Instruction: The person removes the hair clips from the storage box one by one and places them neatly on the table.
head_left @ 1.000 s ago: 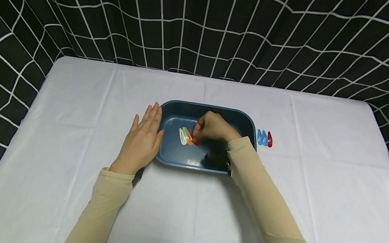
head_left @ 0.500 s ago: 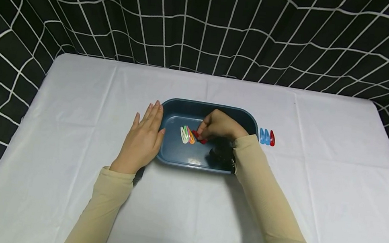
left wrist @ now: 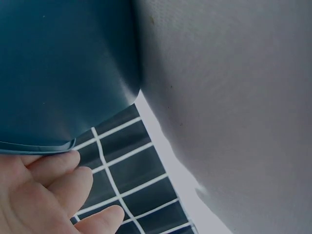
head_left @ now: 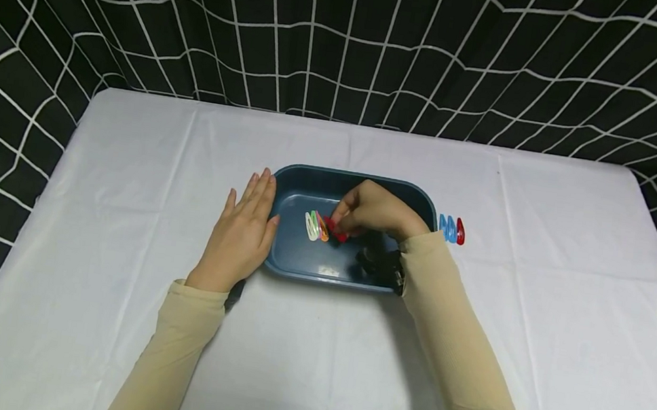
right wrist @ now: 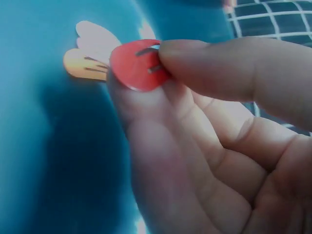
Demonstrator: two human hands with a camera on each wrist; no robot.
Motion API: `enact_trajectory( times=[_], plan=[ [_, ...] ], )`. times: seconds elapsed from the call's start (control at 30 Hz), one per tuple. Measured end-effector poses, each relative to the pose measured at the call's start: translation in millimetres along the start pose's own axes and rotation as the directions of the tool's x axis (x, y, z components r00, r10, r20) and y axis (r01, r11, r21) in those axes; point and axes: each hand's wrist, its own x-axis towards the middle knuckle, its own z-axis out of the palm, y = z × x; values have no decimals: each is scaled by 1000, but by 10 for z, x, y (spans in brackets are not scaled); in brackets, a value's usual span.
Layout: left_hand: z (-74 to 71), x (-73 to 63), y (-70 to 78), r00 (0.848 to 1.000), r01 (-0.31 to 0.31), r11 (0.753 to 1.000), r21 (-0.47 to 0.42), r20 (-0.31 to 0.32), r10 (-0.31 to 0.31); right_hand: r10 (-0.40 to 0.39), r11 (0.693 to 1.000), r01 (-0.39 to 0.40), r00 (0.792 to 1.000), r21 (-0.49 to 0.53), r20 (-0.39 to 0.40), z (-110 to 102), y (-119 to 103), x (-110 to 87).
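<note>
A blue rectangular basin stands on the white-covered table. My left hand lies along its left rim with fingers straight; in the left wrist view its fingertips touch the basin's edge. Inside the basin my right hand pinches a red snap hair clip between thumb and forefinger. Just left of it lies a row of hair clips: a white clip at the left end, an orange clip at the right, and green and pink between. My fingers partly hide the red clip in the head view.
On the table right of the basin lie blue hair clips and a red hair clip side by side, close to its rim. Black cloth with white netting hangs behind the table and at both sides.
My right hand has shifted slightly right, away from the row, with red between its fingertips. The orange clip shows more fully. My left hand stays at the rim.
</note>
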Motion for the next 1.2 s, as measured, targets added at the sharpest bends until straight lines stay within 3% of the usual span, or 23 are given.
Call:
enact_trajectory(
  times=[0.33,0.57,0.93,1.2],
  plan=[
    [-11,8,-11,1000,8,1000,12,-23,-7,-35,989,50,994,139,-106,-99,-13,-226],
    [4,20,30,999,36,999,-15,-19,-36,-64,966,105,983,238,-175,-181,62,-406],
    [22,17,62,997,65,997,28,-32,-65,-83,943,156,965,294,-248,-269,191,-609],
    [31,0,52,998,38,999,17,-41,-37,-87,928,185,952,323,-295,-273,363,-694]
  ],
)
